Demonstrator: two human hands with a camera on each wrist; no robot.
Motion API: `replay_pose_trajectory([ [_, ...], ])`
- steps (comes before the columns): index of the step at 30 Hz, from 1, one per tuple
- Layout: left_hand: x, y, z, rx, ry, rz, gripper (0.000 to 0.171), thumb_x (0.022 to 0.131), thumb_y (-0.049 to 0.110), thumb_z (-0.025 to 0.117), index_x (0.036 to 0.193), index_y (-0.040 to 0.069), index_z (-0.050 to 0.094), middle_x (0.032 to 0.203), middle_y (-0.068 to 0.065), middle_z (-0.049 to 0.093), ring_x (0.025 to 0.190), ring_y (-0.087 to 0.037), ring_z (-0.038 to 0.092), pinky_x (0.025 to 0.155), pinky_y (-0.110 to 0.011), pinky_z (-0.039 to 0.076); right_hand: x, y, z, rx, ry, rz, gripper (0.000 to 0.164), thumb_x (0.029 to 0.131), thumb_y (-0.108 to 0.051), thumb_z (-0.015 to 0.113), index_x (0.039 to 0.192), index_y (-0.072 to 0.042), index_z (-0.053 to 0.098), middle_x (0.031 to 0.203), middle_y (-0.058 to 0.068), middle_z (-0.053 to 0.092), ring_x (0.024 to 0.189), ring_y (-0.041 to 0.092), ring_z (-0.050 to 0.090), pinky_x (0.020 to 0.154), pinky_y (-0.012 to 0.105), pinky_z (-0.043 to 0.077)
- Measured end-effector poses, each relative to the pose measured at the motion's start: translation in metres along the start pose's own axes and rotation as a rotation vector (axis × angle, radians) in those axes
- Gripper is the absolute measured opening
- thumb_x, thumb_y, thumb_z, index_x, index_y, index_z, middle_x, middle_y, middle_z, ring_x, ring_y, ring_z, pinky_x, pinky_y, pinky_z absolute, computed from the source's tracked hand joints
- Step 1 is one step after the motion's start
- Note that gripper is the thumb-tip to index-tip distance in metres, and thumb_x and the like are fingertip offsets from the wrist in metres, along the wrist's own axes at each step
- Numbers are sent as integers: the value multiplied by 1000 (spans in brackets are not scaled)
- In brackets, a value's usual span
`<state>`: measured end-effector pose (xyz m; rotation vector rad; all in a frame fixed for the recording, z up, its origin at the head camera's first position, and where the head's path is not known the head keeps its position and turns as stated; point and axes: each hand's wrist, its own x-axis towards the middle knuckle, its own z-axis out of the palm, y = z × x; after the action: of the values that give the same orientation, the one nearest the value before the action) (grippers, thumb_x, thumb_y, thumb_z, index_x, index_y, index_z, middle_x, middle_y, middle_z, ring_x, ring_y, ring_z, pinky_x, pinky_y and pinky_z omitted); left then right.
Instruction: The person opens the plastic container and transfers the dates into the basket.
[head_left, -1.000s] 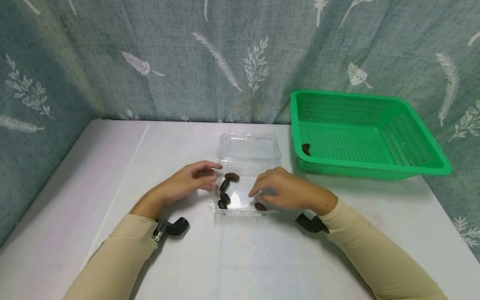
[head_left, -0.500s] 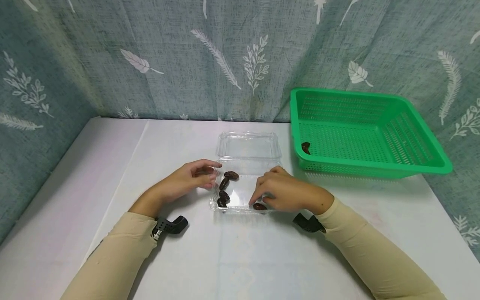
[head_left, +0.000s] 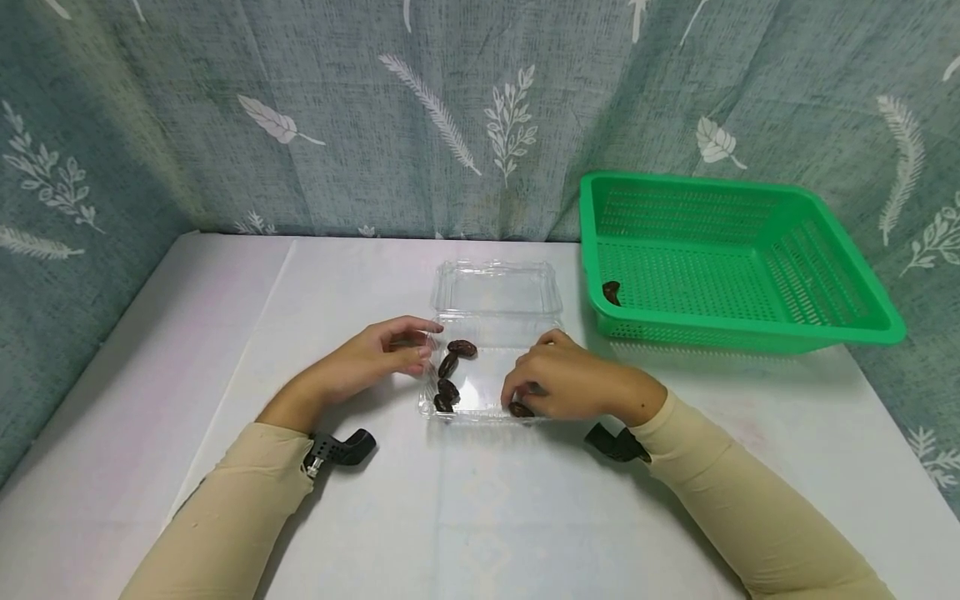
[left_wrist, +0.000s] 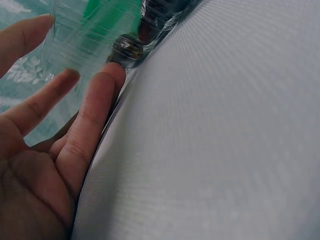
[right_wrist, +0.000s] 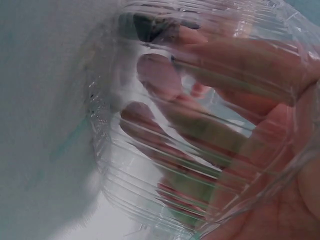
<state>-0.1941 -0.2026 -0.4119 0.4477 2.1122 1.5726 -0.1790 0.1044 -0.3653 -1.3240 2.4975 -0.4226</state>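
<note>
A clear plastic clamshell box (head_left: 483, 379) lies with its lid folded back. Several dark brown dates sit along its left side, among them a date (head_left: 462, 348) at the back. My left hand (head_left: 375, 354) stays by the left wall, fingers relaxed and apart; in the left wrist view its fingertips (left_wrist: 100, 85) are right at the plastic. Inside the box's front right part, my right hand (head_left: 562, 379) pinches another date (head_left: 521, 409) near the front wall. The right wrist view shows this hand through the ribbed plastic, with the date (right_wrist: 152, 26) at the thumb and forefinger.
A green perforated basket (head_left: 742, 329) stands at the back right with a single date (head_left: 611, 292) in its near left corner. A white cloth covers the table (head_left: 480, 517). A leaf-patterned curtain (head_left: 337, 158) hangs behind it.
My right hand's fingers have lowered and closed in on the date at the front right. The left hand holds its place beside the box.
</note>
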Motion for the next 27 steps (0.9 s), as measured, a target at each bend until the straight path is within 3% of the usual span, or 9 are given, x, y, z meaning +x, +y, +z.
replay_pose_trajectory([
  [9, 1, 2, 0, 2, 4, 1, 45, 101, 18, 60, 144, 9, 49, 138, -20, 55, 109, -23, 66, 94, -32, 58, 3, 0, -2, 69, -53, 57, 5, 88, -21, 75, 91, -26, 73, 70, -20, 63, 69, -7, 54, 105, 48, 30],
  [19, 0, 2, -1, 5, 1, 4, 46, 101, 17, 61, 144, 7, 48, 138, -22, 53, 108, -24, 67, 94, -32, 58, 4, -1, -1, 77, -29, 98, 13, 83, -20, 80, 85, -24, 67, 67, -17, 60, 65, -5, 52, 106, 46, 32],
  [27, 0, 0, -1, 11, 6, 7, 46, 100, 17, 61, 144, 7, 49, 137, -21, 55, 105, -20, 68, 93, -31, 58, 3, -1, -2, 109, 7, 76, 17, 81, -18, 80, 84, -22, 64, 70, -17, 61, 68, -3, 53, 103, 43, 33],
])
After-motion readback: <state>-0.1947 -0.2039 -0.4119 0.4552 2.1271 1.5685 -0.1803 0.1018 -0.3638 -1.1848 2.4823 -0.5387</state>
